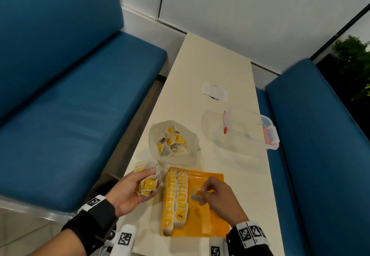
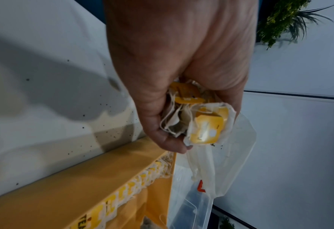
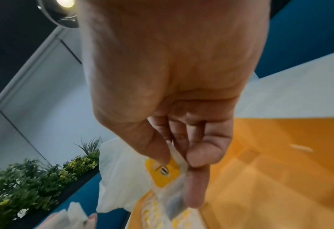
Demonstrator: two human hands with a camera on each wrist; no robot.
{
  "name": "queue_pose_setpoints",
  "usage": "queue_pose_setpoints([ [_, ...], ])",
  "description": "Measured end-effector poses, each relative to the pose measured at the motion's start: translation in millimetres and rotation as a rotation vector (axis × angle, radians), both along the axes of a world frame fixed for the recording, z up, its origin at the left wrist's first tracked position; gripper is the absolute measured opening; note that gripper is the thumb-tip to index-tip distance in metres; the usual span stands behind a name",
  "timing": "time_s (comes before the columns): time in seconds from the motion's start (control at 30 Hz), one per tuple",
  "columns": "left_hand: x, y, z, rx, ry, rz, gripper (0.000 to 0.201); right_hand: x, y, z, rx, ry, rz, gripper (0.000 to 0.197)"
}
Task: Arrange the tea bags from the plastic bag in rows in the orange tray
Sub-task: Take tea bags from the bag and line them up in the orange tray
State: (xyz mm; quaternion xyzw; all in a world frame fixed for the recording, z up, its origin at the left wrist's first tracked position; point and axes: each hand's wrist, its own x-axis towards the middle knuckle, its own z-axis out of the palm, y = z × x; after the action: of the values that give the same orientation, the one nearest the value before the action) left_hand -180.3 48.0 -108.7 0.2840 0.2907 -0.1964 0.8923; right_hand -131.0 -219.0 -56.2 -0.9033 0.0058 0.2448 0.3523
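Note:
An orange tray lies on the table's near end, with two rows of yellow-tagged tea bags along its left side. Beyond it sits the white plastic bag, open and holding several more tea bags. My left hand hovers left of the tray, palm up, gripping a bunch of tea bags. My right hand is above the tray's middle and pinches a single tea bag by thumb and fingers; in the right wrist view its yellow tag hangs below the fingertips.
A clear plastic lidded box with red clips stands at the table's right edge, a white paper slip farther back. Blue bench seats flank the narrow white table. A plant stands far right.

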Motion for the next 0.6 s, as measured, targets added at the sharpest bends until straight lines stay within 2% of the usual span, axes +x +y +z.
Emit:
queue_pose_setpoints([
  [0.1,-2.5,-5.3,1.5,0.008,-0.017,-0.022,0.028,-12.0,0.8,-7.0,0.1,0.108,-0.049,0.007],
  [0.23,-3.9,-10.9,4.1,-0.001,-0.02,-0.041,0.02,-23.5,3.4,-12.2,0.114,0.183,-0.004,0.006],
  [0.47,-4.5,-20.9,5.5,0.04,-0.049,-0.095,0.046,-37.6,12.9,-31.9,-0.015,0.343,0.088,0.012],
  [0.6,-4.5,-24.4,6.9,0.059,-0.071,-0.098,0.05,-39.7,18.2,-43.6,-0.058,0.336,0.068,0.015],
])
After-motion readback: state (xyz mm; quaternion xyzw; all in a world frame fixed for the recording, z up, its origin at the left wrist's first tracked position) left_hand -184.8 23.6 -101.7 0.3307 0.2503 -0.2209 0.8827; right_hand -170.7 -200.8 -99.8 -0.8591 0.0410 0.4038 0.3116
